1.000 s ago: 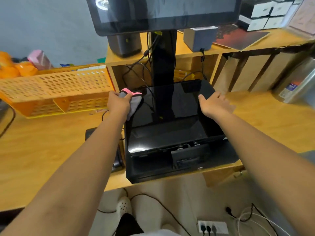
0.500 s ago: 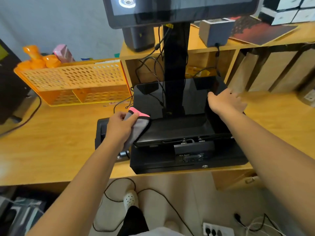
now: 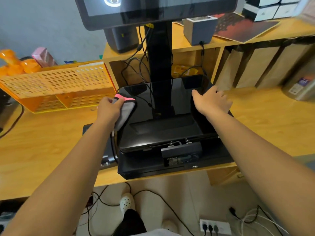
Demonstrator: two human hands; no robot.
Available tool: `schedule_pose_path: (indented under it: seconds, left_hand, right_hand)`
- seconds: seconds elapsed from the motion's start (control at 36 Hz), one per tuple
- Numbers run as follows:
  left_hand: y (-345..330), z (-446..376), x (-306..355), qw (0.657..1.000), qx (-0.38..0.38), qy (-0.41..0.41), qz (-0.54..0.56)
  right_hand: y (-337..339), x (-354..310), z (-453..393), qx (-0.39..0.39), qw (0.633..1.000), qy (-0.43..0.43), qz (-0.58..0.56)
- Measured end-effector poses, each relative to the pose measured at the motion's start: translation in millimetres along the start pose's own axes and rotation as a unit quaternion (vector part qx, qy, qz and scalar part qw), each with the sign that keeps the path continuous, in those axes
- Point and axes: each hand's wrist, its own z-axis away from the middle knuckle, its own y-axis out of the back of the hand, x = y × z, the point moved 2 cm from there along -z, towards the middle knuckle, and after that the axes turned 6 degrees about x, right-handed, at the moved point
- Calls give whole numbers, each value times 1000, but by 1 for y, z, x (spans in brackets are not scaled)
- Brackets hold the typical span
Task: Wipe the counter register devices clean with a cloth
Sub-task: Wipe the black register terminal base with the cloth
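Two hands: both reach over the register base (image 3: 163,116), one at each side edge
Surface: the wooden surface (image 3: 42,143) carries everything; it lies under both grips
Register base: the glossy black slab on the cash drawer (image 3: 170,166), between the two grips; this is the thing being wiped
Monitor: one screen (image 3: 153,9) on a black post (image 3: 159,65), above and beyond both grips
Orange crate: one (image 3: 56,82), to the left of the left grip
Small devices on the shelf: two, a dark cylinder (image 3: 121,40) and a grey box (image 3: 198,30), beyond the grips
Flat black unit: one (image 3: 106,159), nearer the body than the left grip, beside the drawer
Cloth: one grey cloth (image 3: 123,113) with a pink edge, pressed on the left rim of the base
Left grip: left hand (image 3: 108,110) closed around the cloth
Right grip: right hand (image 3: 212,101) flat on the right rim, fingers spread, holding nothing, apparently steadying the unit
Change: a half second ago the cloth sat lower, near the front left corner; now it is farther up the left edge, and a second ago it was up there too
Meaning: the cloth looks to be stroking back and forth along that edge, so the left side is getting done; the middle, the right side and the monitor seem left to do
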Motion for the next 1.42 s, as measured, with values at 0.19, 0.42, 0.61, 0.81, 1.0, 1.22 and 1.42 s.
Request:
schedule_pose_path:
  seconds: [0.19,0.42,0.61,0.81,1.0,1.22,1.42]
  left_hand:
    - [-20,-41,23,999,13,36,-2]
    - [-24,-36,22,999,38,28,9]
    - [-6,7,10,999,23,21,14]
    - [37,89,-25,995,-9,78,59]
    - [61,144,-27,983,-30,143,112]
    - [54,178,-20,890,-40,320,323]
    - [43,196,4,804,-79,380,450]
  right_hand:
    - [2,0,0,-10,1000,7,-1]
    - [3,-1,3,-11,1000,7,3]
    - [5,-1,4,-14,1000,8,-4]
    - [5,1,2,-13,1000,11,-11]
    - [7,2,3,-28,999,26,-7]
    - [6,3,4,-23,999,24,-18]
    - [4,3,4,-12,999,28,-27]
